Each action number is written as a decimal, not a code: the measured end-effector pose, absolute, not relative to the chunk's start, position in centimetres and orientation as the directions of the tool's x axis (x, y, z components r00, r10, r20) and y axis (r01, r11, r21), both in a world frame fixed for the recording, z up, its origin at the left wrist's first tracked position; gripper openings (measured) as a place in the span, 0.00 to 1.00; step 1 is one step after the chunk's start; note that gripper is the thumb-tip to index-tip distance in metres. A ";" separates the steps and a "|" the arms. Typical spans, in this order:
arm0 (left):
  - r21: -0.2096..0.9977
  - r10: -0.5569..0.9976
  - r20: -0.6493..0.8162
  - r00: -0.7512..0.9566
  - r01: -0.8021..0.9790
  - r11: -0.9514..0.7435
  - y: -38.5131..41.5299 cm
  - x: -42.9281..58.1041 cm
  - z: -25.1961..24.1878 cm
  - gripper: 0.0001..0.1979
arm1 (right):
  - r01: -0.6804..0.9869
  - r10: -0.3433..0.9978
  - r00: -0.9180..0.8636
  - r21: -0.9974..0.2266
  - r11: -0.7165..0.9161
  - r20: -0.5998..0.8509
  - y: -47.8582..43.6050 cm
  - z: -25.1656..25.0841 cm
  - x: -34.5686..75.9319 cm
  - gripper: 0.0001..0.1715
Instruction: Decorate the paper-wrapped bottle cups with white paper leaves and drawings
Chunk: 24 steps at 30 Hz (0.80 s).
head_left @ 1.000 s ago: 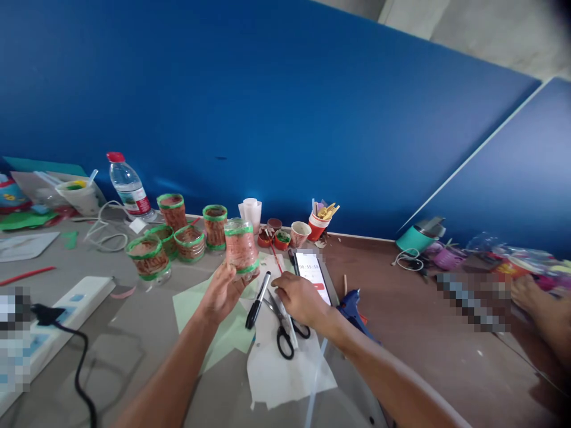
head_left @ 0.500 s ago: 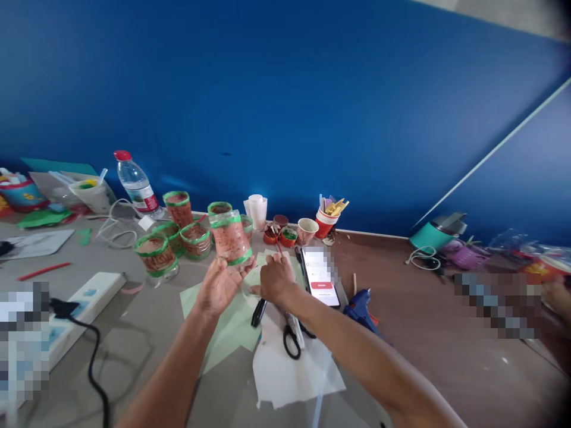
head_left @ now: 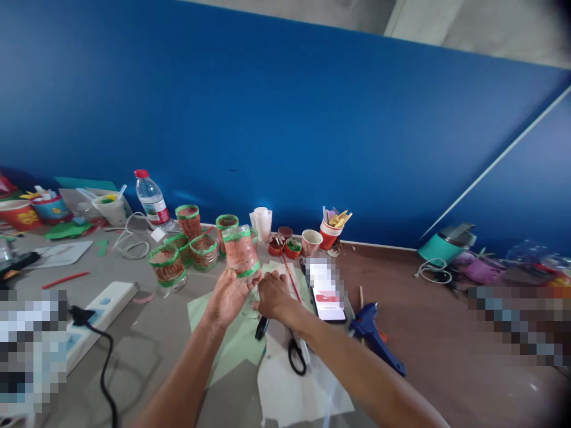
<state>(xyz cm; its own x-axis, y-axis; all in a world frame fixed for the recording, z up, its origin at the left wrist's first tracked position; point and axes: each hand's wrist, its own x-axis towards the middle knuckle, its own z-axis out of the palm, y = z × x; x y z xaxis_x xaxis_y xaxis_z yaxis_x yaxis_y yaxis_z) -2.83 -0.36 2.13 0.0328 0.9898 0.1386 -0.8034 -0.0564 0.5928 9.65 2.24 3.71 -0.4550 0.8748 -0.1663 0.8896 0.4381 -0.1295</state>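
Observation:
My left hand [head_left: 228,295] holds up a clear jar [head_left: 240,251] wrapped in red-brown material with green bands at top and bottom. My right hand [head_left: 272,294] is closed beside the jar's base, its fingers touching the lower green band. Below both hands lie a black marker [head_left: 262,327], black-handled scissors [head_left: 297,354], pale green paper [head_left: 236,339] and white paper [head_left: 294,392]. A phone [head_left: 328,291] lies just right of my right hand.
Several similar green-banded jars [head_left: 167,266] stand behind at left, with a water bottle [head_left: 151,199]. Small cups [head_left: 311,241], a red cup of sticks [head_left: 331,230], a blue glue gun [head_left: 372,336], a white power strip [head_left: 96,312] with black cable, and a teal container [head_left: 444,246] lie around.
My right hand left the scissors and marker and rose to the base of the jar. The left hand kept the jar raised. The camera shifted, so the scene sits lower and further right.

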 end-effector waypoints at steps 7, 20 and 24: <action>0.612 0.991 0.127 0.043 -0.790 -0.044 -0.5 -2.9 2.2 0.22 | 0.868 0.863 -0.488 -0.178 0.464 -0.130 3.1 3.9 9.9 0.18; 0.624 0.994 0.100 0.051 -0.781 -0.023 -0.4 -2.8 1.6 0.18 | 0.832 0.859 -0.504 -0.318 0.454 -0.094 2.4 2.9 9.4 0.12; 0.620 0.993 0.110 0.048 -0.784 -0.031 -0.5 -2.9 1.7 0.21 | 0.784 0.909 -0.416 -0.508 0.357 -0.004 4.1 3.9 11.6 0.08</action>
